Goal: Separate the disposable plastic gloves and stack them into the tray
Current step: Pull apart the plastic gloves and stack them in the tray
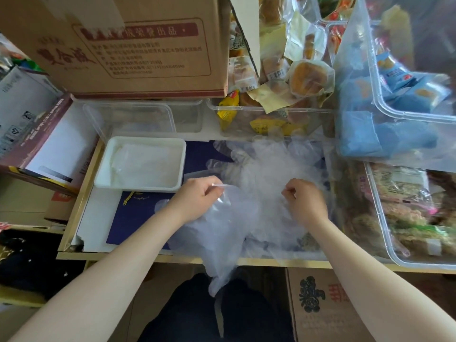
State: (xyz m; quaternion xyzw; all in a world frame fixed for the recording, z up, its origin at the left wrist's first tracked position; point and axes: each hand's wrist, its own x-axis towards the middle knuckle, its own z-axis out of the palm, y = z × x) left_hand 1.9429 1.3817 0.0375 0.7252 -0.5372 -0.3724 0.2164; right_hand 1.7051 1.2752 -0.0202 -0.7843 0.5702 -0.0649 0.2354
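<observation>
A person seated at a cluttered worktop point(98, 233) sorts a heap of disposable plastic gloves point(261, 164); the left hand point(197, 196) pinches the edge of one clear glove point(222, 233) between thumb and fingertips, and the right hand point(306, 198), fingers curled, nips film at the near side of the heap, though which sheet it holds cannot be told. The gripped glove lies between the two hands and trails toward the person, its long axis running roughly from the heap down over the worktop's front edge to the lap; the rest of the pile spreads just beyond the hands, over a dark blue folder point(133, 218). The white tray point(140, 141) sits to the left and slightly beyond the left hand, close by, with a few flattened gloves already lying in it; the task looks partly done, with most of the heap still to sort. The left hand is plainly the nearer to the tray, so carrying the freed glove leftward would likely fall to it. A cardboard box point(128, 45) and clear tubs of packaged snacks point(278, 77) crowd the far side.
</observation>
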